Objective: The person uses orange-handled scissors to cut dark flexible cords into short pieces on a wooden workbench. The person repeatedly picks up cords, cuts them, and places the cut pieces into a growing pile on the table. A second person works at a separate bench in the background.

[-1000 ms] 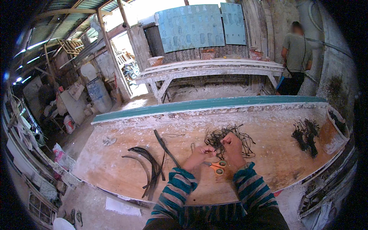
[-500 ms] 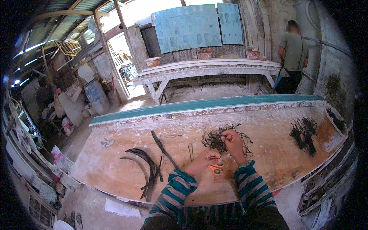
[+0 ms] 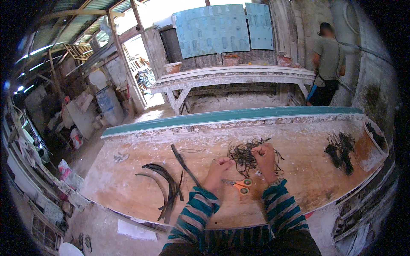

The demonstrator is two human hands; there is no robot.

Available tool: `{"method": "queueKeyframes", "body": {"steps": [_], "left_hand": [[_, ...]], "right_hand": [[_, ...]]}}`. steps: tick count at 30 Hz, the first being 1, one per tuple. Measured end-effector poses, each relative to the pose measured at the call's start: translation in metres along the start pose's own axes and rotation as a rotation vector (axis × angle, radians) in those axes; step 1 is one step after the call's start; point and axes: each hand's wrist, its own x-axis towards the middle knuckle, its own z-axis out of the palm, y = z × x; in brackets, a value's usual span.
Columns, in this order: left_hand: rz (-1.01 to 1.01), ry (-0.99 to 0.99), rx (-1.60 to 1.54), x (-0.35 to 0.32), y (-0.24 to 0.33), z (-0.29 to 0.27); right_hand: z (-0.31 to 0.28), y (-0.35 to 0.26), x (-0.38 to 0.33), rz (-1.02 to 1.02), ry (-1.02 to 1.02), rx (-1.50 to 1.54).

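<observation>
My left hand (image 3: 218, 170) and my right hand (image 3: 265, 158) are raised a little over the wooden table (image 3: 299, 179), fingers pinched on thin dark strands pulled from a tangled pile of dark strands (image 3: 245, 154) that lies between and just beyond them. Orange-handled scissors (image 3: 239, 184) lie flat on the table between my wrists, touched by neither hand. My sleeves are striped teal and dark.
Curved dark strips (image 3: 164, 185) lie to the left of my hands. A second dark tangle (image 3: 339, 149) sits at the right, near a round tub (image 3: 376, 143). Beyond the table's teal far edge (image 3: 230, 115) stands a white bench (image 3: 230, 77); a person (image 3: 326, 64) stands at the back right.
Both hands have lifted off the scissors and moved up to the tangled pile, and now pinch strands. The scissors lie uncovered on the table.
</observation>
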Motion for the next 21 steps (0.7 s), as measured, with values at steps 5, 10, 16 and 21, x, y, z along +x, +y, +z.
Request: {"method": "queueKeyframes", "body": {"steps": [5,10,16,21], "left_hand": [[0.068,0.293,-0.008,0.008,-0.001,-0.019],[0.254,0.447,0.069,0.015,-0.009,-0.029],[0.278,0.464,0.045,0.015,-0.013,-0.027],[0.269,0.443,0.052,0.017,-0.019,-0.025]], "right_hand": [[0.006,-0.025,-0.012,-0.087,-0.212,0.134],[0.011,-0.045,-0.025,-0.116,-0.631,0.329],[0.02,-0.044,-0.036,-0.262,-0.848,0.408],[0.018,-0.047,-0.036,-0.242,-0.892,0.442]]}}
